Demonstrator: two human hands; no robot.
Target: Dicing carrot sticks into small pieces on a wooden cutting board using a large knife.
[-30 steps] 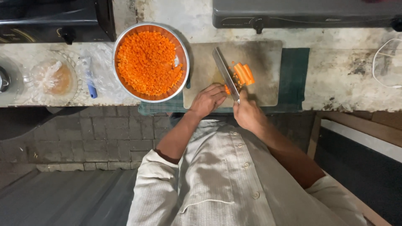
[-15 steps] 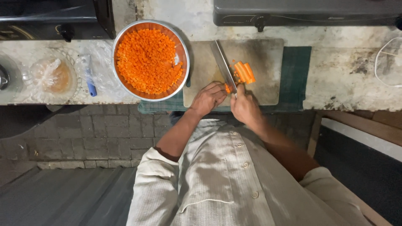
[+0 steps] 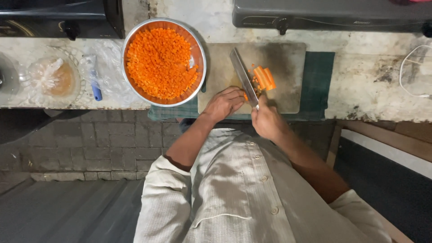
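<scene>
My right hand [image 3: 266,119] grips the handle of a large knife [image 3: 243,75] whose blade lies diagonally across the wooden cutting board [image 3: 283,96]. My left hand [image 3: 225,102] rests on the board beside the blade, fingers curled over a small orange carrot piece. A few carrot sticks [image 3: 264,77] and some small diced bits lie just right of the blade. A round metal bowl [image 3: 199,45] full of diced carrot stands left of the board.
A green cloth [image 3: 320,76] lies under the board. Two dark stoves [image 3: 67,18] [image 3: 333,15] stand at the back. A clear plastic bag [image 3: 51,76] and a blue-handled peeler [image 3: 94,85] lie at left. A white cable [image 3: 411,72] curls at right.
The knife blade has shifted slightly left and the hands have moved a little with it on the board. The carrot sticks stay beside the blade.
</scene>
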